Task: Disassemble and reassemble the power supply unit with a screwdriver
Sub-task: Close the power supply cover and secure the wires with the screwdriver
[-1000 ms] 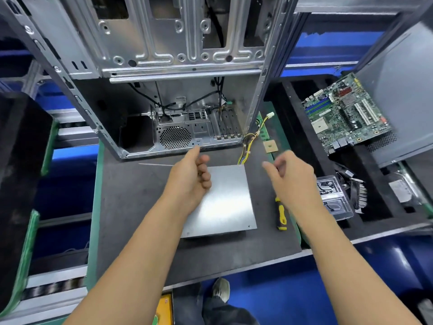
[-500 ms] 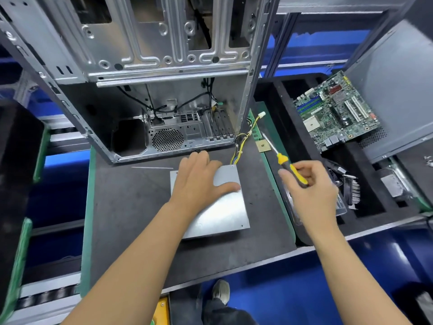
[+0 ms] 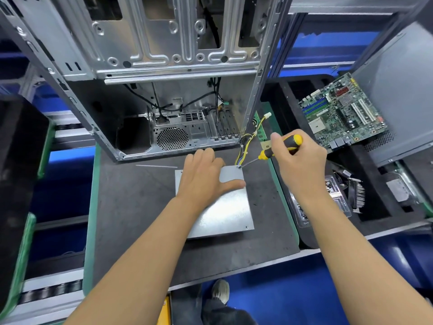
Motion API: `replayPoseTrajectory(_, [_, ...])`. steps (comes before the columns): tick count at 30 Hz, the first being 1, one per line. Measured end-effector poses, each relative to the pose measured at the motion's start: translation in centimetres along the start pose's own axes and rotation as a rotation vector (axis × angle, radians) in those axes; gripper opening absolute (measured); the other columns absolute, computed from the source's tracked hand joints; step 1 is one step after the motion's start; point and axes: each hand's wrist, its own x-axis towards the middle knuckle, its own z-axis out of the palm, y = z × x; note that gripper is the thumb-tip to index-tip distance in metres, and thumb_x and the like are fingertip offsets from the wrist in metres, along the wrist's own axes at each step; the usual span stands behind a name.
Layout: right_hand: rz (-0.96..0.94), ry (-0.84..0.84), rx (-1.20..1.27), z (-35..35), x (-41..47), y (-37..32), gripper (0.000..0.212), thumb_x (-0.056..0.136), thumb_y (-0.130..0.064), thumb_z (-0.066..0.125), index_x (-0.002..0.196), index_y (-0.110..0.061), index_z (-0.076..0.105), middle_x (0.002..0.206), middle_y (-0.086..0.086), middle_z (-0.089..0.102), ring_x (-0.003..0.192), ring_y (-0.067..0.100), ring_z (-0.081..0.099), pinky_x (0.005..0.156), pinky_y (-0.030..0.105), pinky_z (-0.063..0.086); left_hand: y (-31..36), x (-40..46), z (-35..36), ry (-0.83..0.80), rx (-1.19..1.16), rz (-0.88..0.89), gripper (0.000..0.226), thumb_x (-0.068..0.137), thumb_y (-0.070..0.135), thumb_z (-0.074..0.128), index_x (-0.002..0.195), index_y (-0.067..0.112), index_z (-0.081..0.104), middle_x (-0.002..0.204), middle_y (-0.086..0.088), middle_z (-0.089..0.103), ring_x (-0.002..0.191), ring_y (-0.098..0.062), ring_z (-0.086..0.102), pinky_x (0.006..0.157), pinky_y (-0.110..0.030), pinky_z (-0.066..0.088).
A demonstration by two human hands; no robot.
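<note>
screwdriver point(image 3: 278, 150) tip now down at power supply point(image 3: 225, 207) corner (earlier raised)

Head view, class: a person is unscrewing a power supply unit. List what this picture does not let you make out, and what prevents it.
- Far-left part of the power supply unit lid: covered by the left hand.
- Screw under the screwdriver tip: too small to see.
- Screwdriver handle middle: wrapped by the right hand.
- Computer case top: cut off by the upper edge.
- Motherboard markings: too small to read.
</note>
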Motion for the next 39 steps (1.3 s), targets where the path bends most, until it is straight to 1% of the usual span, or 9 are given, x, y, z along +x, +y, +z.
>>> replayPoseTrajectory(12, [-0.053,-0.012,-0.059,0.3,0.6,0.1,0.037,0.093,-0.037,0.063,0.068,-0.010,0.058,0.057,-0.027,0.060,0.052,0.002,0.049,0.055,0.007,0.035,0.1,0.0,0.0,0.026,-0.005,0.013,0.084,0.070,0.091,0.032,0.105,0.025,0.069,0.088,0.005,0.037,0.085,-0.019,0.033,0.073,-0.033,0.018])
replayPoseTrajectory(16, [-0.107,-0.038,-0.073,0.3,0.7,-0.2,0.034,0.093,-0.034,0.064,0.068,-0.012,0.057,0.058,-0.025,0.063,0.053,-0.001,0.055,0.056,0.005,0.035,0.1,0.0,0.0,0.032,0.002,0.014,0.085,0.069,0.092,0.029,0.105,0.026,0.069,0.088,0.005,0.037,0.084,-0.018,0.033,0.072,-0.033,0.018])
replayPoseTrajectory(20, [-0.133,-0.102,-0.093,0.4,0.9,-0.7,0.031,0.092,-0.035,0.065,0.070,-0.015,0.058,0.063,-0.003,0.069,0.058,0.013,0.061,0.057,0.014,0.043,0.1,-0.1,0.0,0.042,-0.005,0.013,0.084,0.069,0.091,0.030,0.103,0.025,0.069,0.087,0.005,0.037,0.084,-0.018,0.033,0.073,-0.033,0.018])
replayPoseTrajectory(23, [-0.226,-0.188,-0.168,0.3,1.3,-1.8,0.030,0.088,-0.035,0.070,0.071,-0.013,0.060,0.062,-0.001,0.064,0.060,0.017,0.058,0.059,0.024,0.045,0.1,-0.1,-0.1,0.049,-0.016,0.015,0.083,0.069,0.091,0.032,0.103,0.024,0.069,0.086,0.005,0.037,0.084,-0.018,0.032,0.072,-0.033,0.018])
replayPoseTrajectory(28, [-0.258,-0.436,-0.147,0.8,1.8,-3.7,0.027,0.079,-0.037,0.080,0.077,-0.012,0.069,0.064,0.005,0.059,0.062,0.016,0.049,0.059,0.024,0.041,0.1,-0.2,-0.1,0.061,-0.008,0.023,0.081,0.071,0.091,0.031,0.097,0.024,0.068,0.085,0.005,0.036,0.082,-0.019,0.032,0.071,-0.034,0.020])
replayPoseTrajectory(32, [-0.259,-0.420,-0.156,0.9,1.8,-3.6,0.029,0.085,-0.038,0.074,0.080,-0.010,0.069,0.066,0.007,0.059,0.062,0.016,0.047,0.061,0.029,0.042,0.2,-0.2,-0.1,0.058,-0.011,0.020,0.085,0.069,0.092,0.027,0.100,0.025,0.069,0.086,0.005,0.037,0.084,-0.018,0.031,0.072,-0.034,0.019])
replayPoseTrajectory(34, [-0.273,-0.371,-0.185,0.7,1.7,-3.2,0.026,0.089,-0.034,0.070,0.081,-0.010,0.068,0.068,0.004,0.061,0.064,0.015,0.048,0.062,0.026,0.042,0.1,-0.2,-0.1,0.045,-0.019,0.015,0.085,0.068,0.093,0.029,0.106,0.027,0.069,0.088,0.005,0.036,0.085,-0.018,0.030,0.073,-0.033,0.018])
replayPoseTrajectory(37, [-0.268,-0.305,-0.147,0.3,1.5,-2.9,0.019,0.090,-0.030,0.070,0.081,-0.013,0.068,0.069,-0.008,0.061,0.064,0.006,0.052,0.061,0.010,0.038,0.0,-0.3,-0.2,0.034,-0.064,0.001,0.087,0.068,0.092,0.033,0.119,0.029,0.065,0.091,0.006,0.035,0.087,-0.016,0.028,0.074,-0.032,0.016])
replayPoseTrajectory(39, [-0.269,-0.288,-0.123,0.0,1.6,-3.0,0.019,0.091,-0.030,0.069,0.080,-0.014,0.067,0.069,-0.008,0.062,0.065,0.006,0.052,0.062,0.008,0.038,0.0,-0.4,-0.3,0.037,-0.100,-0.004,0.083,0.070,0.089,0.038,0.123,0.030,0.063,0.092,0.007,0.035,0.088,-0.015,0.028,0.075,-0.031,0.016])
